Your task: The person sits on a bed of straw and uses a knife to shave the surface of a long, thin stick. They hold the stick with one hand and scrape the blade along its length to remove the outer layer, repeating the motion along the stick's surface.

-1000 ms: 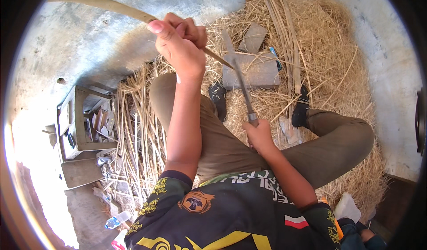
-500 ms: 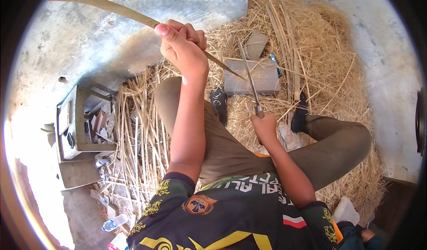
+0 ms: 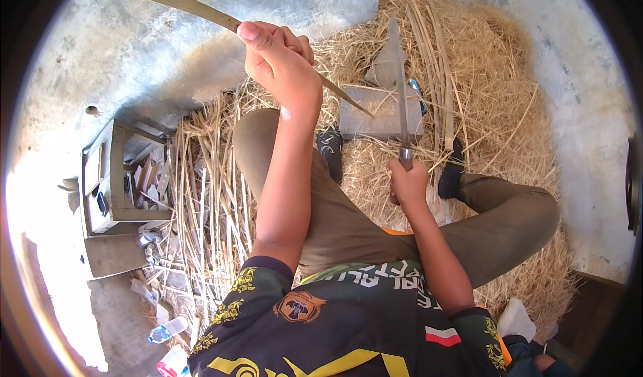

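My left hand is raised at upper centre, its fingers wrapped round a long bamboo strip. The strip bends away to the upper left, and its lower tip reaches down to a grey block on the floor. In my right hand is the handle of a long-bladed knife. Its blade points up and away, passing in front of the block's right part, to the right of the strip's tip and apart from it. Pale shavings lie on the block.
Shavings cover the floor around my feet, with long split strips at the far right. More strips lie on the left beside a box of scraps. A plastic bottle lies at lower left. Walls stand close by.
My right hand and the knife have moved right, and the blade has turned more upright, away from the strip. My left hand has shifted slightly up and right with the bamboo strip.
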Demonstrator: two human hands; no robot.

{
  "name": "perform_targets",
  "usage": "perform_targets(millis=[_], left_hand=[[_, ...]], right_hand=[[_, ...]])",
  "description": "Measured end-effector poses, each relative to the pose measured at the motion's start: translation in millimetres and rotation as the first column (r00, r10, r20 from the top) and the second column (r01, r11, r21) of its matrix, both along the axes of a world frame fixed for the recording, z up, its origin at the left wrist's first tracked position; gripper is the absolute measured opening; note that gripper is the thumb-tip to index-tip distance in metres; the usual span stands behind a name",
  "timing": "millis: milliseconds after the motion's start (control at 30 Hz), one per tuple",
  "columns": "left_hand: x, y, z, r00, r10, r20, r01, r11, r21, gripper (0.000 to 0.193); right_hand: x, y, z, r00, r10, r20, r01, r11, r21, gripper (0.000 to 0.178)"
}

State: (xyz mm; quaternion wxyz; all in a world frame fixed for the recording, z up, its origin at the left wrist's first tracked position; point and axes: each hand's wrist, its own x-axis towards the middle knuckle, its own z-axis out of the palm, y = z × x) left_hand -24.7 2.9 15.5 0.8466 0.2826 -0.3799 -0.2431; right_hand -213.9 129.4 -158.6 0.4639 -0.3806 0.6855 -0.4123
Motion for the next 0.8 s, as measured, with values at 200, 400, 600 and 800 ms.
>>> perform_targets(millis=[200, 400, 600, 800], left_hand=[[-8.2, -7.4, -2.6, 0.998, 0.028, 0.055, -0.025, 0.998, -0.049, 0.063], [8.5, -5.4, 0.0, 0.997, -0.072, 0.027, 0.072, 0.997, 0.023, 0.065], [28.4, -9.2, -4.1, 0.806, -0.590, 0.042, 0.588, 0.807, 0.054, 0.075], [34.7, -8.5, -2.0, 0.823, -0.568, 0.006, 0.568, 0.823, 0.031, 0.076]], right_hand=[[0.3, 7.0, -47.3, 0.960, 0.108, -0.258, -0.100, 0.994, 0.046, 0.031], [-2.1, -15.9, -21.2, 0.967, -0.022, -0.252, -0.014, 0.990, -0.141, 0.035], [11.0, -27.7, -51.0, 0.991, 0.131, -0.027, -0.130, 0.991, 0.023, 0.030], [9.4, -36.7, -15.6, 0.930, 0.184, -0.317, -0.192, 0.981, 0.006, 0.029]])
